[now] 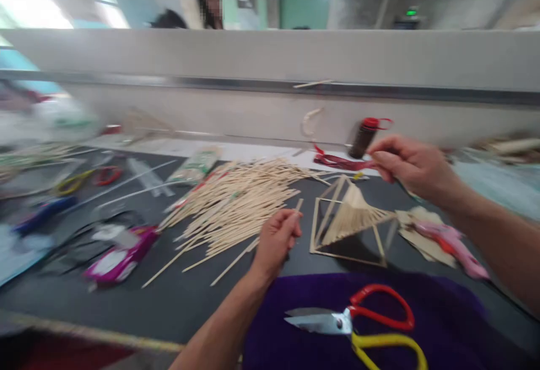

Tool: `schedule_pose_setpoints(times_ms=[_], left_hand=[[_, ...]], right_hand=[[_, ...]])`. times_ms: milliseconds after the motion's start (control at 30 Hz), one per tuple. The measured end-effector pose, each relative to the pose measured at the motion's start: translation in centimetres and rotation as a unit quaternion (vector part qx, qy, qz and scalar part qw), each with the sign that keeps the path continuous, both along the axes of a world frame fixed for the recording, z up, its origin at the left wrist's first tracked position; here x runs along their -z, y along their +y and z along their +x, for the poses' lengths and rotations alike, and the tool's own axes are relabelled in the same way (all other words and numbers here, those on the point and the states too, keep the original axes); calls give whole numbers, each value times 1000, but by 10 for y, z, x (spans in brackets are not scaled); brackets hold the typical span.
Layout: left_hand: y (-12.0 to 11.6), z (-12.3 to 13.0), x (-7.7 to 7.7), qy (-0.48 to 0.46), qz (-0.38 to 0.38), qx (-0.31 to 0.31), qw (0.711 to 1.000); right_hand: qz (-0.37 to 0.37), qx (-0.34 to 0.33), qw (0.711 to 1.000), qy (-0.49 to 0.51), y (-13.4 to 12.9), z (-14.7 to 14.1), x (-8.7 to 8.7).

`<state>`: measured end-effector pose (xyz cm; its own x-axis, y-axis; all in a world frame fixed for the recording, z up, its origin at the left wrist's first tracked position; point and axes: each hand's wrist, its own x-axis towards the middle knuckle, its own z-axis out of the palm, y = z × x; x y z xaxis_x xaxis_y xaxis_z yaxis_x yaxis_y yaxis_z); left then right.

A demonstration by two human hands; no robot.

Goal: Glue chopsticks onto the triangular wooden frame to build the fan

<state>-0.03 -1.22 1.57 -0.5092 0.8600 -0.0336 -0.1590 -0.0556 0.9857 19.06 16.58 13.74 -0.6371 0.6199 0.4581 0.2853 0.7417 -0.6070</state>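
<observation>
My left hand (pixel 279 238) is closed round a short wooden stick (pixel 299 204) whose tip sticks up past the fingers. To its left lies a large pile of thin wooden sticks (pixel 240 207). My right hand (pixel 400 165) is raised at the right, thumb and fingers pinched together; what they hold, if anything, is too small to tell. Below and left of it stands a frame model of glued sticks (pixel 350 218) with a fanned row of sticks. Scissors with red and yellow handles (pixel 337 322) lie with blades slightly apart on a purple cloth (pixel 295 353).
A pink glue gun (pixel 455 246) rests on crumpled paper at the right. Behind are a dark bottle with a red lid (pixel 363 138) and a red strap (pixel 341 162). A magenta tool (pixel 122 255), cables and blue-handled pliers (pixel 44 215) lie left. A person (pixel 210 7) is beyond the partition.
</observation>
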Motion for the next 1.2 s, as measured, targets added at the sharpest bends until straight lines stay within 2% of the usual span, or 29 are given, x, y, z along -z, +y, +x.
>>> schedule_pose_setpoints(times_ms=[67, 133, 233, 300, 400, 467, 533, 567, 600, 667, 700, 767, 867, 900, 933, 1000, 1067, 1100, 1200], left_hand=[[-1, 3, -2, 23, -14, -11, 1000], [2, 2, -4, 41, -31, -24, 998], [15, -4, -4, 44, -43, -61, 996], [21, -5, -1, 49, -18, -65, 996], [22, -3, 2, 71, -7, -67, 995], [20, 0, 0, 80, -16, -75, 994], [18, 5, -6, 83, -34, -77, 993], [17, 9, -11, 85, -44, -75, 993], [16, 13, -17, 86, -62, -62, 992], [14, 21, -27, 81, -88, -36, 992], [13, 24, -31, 78, -96, -26, 992], [12, 29, -35, 78, -106, -21, 991], [11, 28, -31, 81, -104, -16, 991], [11, 26, -28, 82, -99, -20, 992], [12, 24, -25, 82, -92, -26, 992], [11, 21, -20, 72, -80, -41, 993], [7, 20, -18, 40, -67, -30, 997], [5, 21, -17, 19, -52, -11, 998], [0, 21, -14, -23, -4, 46, 999]], right_hand=[[-10, -26, 999, 18, -23, 11, 4], [13, -70, 997, 44, -38, 18, 8], [11, -120, 992, 29, -49, 30, 18], [3, -129, 991, 20, -55, 43, 27], [32, -75, 997, 16, -55, 70, 42], [61, -8, 998, -14, -42, 96, 50], [78, 72, 989, -100, -20, 127, 55], [82, 128, 975, -162, -8, 144, 55], [80, 186, 948, -244, 3, 163, 54], [67, 305, 852, -420, 23, 200, 51], [58, 336, 828, -446, 31, 217, 48], [46, 383, 792, -473, 43, 245, 43], [58, 433, 769, -466, 51, 260, 37], [71, 441, 775, -447, 51, 256, 36], [86, 437, 793, -415, 49, 247, 34], [114, 381, 863, -312, 39, 216, 30], [118, 257, 940, -192, 19, 173, 23], [113, 198, 964, -137, 6, 150, 18], [110, 45, 992, -48, -34, 90, 0]])
